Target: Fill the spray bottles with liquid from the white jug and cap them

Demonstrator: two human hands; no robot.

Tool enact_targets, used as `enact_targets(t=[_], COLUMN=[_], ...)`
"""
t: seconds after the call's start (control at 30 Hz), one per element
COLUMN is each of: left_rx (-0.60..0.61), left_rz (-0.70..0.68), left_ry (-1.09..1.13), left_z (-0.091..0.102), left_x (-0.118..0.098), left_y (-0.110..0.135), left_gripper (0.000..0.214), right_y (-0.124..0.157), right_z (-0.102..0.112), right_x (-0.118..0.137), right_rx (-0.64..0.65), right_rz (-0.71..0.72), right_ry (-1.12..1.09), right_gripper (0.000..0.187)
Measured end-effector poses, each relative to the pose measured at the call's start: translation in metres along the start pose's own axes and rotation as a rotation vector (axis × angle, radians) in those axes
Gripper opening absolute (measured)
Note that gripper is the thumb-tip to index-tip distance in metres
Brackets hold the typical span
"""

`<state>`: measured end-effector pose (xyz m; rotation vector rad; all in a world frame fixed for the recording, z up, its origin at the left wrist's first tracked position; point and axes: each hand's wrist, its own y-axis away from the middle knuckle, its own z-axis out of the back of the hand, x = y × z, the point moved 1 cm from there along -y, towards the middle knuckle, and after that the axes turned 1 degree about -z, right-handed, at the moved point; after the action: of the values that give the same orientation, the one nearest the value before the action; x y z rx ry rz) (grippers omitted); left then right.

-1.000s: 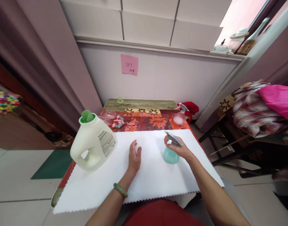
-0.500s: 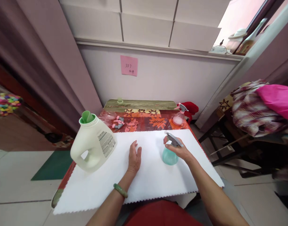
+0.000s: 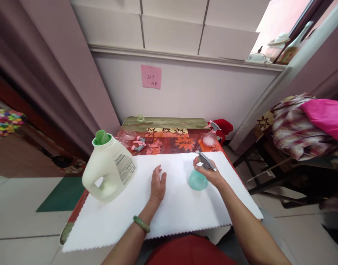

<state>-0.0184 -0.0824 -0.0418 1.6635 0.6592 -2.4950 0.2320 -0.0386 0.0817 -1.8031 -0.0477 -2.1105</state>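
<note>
My right hand [image 3: 210, 172] is wrapped round the neck of a teal spray bottle [image 3: 198, 180] with a grey trigger head, whose nozzle points away and to the left. The fingers hide most of the bottle's neck. My left hand [image 3: 158, 183] rests on its edge on the white cloth [image 3: 174, 206], thumb and fingers apart, holding nothing. Left of it stands a large cream detergent jug [image 3: 108, 169] with a handle; a green piece [image 3: 102, 137] sits in its uncapped mouth.
At the table's back right stands a pink spray bottle [image 3: 209, 138]. Pink-and-grey spray heads [image 3: 139, 143] lie near a clear bottle [image 3: 126, 136] at the back left. A small green cap [image 3: 141, 118] sits by the wall. Clothes [image 3: 303, 125] are piled at the right.
My right hand has shifted the spray bottle slightly back and to the left, and its head has turned a little. My left hand and the jug have stayed put.
</note>
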Motion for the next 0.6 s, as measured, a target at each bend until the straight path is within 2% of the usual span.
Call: enact_targets(t=[0.13, 0.33, 0.53, 0.6], left_rx=[0.006, 0.007, 0.006, 0.01], left_rz=[0.0, 0.005, 0.0, -0.002], left_ry=[-0.002, -0.001, -0.004, -0.006], left_z=[0.0002, 0.0003, -0.0003, -0.0004], left_x=[-0.0006, -0.0019, -0.0013, -0.0011], left_y=[-0.0002, -0.0004, -0.0004, -0.0005], left_gripper=[0.049, 0.049, 0.048, 0.048], right_y=[0.001, 0.0, -0.0001, -0.0003], right_z=[0.0002, -0.0028, -0.0025, -0.0024], right_x=[0.0015, -0.0011, 0.0004, 0.0015], right_rx=[-0.013, -0.056, 0.016, 0.019], right_rz=[-0.032, -0.01, -0.003, 0.009], right_ry=[0.042, 0.025, 0.082, 0.072], right_gripper=[0.029, 0.018, 0.028, 0.026])
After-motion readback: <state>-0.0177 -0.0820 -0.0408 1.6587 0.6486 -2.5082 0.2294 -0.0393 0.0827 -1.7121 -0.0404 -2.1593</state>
